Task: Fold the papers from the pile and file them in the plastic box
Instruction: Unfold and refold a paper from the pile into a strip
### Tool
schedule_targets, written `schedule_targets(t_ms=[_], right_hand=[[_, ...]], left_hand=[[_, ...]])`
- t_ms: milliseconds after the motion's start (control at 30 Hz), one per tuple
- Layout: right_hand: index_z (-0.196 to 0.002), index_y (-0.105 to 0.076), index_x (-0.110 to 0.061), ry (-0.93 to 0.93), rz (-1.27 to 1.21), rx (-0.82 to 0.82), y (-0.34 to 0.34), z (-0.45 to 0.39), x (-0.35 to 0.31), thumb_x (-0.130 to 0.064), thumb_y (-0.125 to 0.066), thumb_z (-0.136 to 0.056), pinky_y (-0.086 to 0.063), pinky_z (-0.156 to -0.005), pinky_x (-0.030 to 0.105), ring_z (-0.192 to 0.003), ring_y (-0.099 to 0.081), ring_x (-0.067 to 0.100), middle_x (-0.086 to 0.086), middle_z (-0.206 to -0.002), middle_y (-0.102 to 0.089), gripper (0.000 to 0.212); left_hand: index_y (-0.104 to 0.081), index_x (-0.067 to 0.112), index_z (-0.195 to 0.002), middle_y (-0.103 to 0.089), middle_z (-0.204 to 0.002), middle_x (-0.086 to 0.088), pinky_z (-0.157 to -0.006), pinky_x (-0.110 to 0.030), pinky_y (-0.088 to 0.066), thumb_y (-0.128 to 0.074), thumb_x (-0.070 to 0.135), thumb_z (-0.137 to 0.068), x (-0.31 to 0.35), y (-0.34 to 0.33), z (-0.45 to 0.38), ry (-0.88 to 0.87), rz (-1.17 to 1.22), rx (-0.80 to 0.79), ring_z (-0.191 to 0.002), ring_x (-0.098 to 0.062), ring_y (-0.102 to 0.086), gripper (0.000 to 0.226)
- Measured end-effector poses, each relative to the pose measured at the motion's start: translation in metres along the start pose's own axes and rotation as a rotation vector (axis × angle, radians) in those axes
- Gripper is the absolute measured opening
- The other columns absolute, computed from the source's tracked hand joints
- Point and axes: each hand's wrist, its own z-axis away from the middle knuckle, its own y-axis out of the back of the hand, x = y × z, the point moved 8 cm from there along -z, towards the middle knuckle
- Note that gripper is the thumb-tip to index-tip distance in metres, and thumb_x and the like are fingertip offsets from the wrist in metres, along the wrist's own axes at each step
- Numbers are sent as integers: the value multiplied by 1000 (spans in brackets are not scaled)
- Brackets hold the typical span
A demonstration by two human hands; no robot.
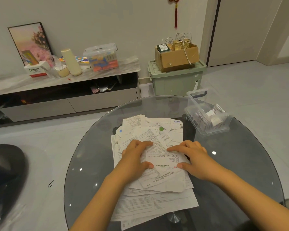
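Observation:
A loose pile of white printed papers (150,130) lies in the middle of a round glass table (93,164). On top of the pile lies a small folded sheet (165,160). My left hand (135,157) presses its left edge, with the fingers along the top and the thumb at the bottom. My right hand (190,157) presses its right edge in the same way. A clear plastic box (207,117) with its lid open stands at the table's far right and holds several folded papers.
A green storage bin (175,79) with a cardboard box (177,57) on top stands behind the table. A low cabinet (65,90) with bottles and a clear container runs along the wall at left. A dark seat (5,167) is at the left edge.

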Motion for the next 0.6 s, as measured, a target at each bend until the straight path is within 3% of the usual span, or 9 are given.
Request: schedule_targets(t_ms=[100, 200, 300, 434, 601], right_hand=[[-133, -39, -45, 33, 35, 8, 4, 6, -3, -30, -57, -91, -19, -100, 24, -115, -29, 8, -19, -122, -41, 48], [-130, -42, -45, 47, 46, 27, 6, 11, -5, -35, -60, -88, -21, -95, 22, -105, -29, 4, -32, -99, -35, 47], [-125, -45, -46, 35, -33, 24, 6, 15, -6, -33, -64, -85, -25, -87, 16, -100, -34, 4, -27, -95, -43, 47], [-108, -44, -55, 33, -178, -32, 1, 23, -11, -26, -69, -82, -38, -77, 7, -95, -42, 4, -14, -93, -53, 46], [-91, -59, -50, 12, -240, -116, 2, 26, -15, -25, -72, -78, -44, -76, 12, -89, -52, 6, -13, -92, -59, 31]], left_hand=[[-46, 41, -126, -34, -111, 18, -101, -30, -38, -73, 25, -79, 7, 5, 4, -42, -1, 68, -111, -14, -38, 57], [-53, 34, -112, -37, -105, 18, -94, -23, -36, -65, 16, -85, 22, 7, 10, -128, -52, 138, -106, -11, -38, 34], [-61, 26, -106, -49, -105, 15, -92, -23, -38, -52, 11, -92, 35, 1, 14, -204, -117, 142, -104, -12, -45, 22], [-63, 24, -112, -57, -112, 12, -97, -23, -34, -53, 26, -93, 52, -8, 21, -320, -156, 97, -107, -6, -47, 23], [-59, 34, -119, -49, -122, 19, -101, -24, -35, -58, 55, -83, 49, -19, 25, -306, -172, -46, -114, -3, -42, 41]])
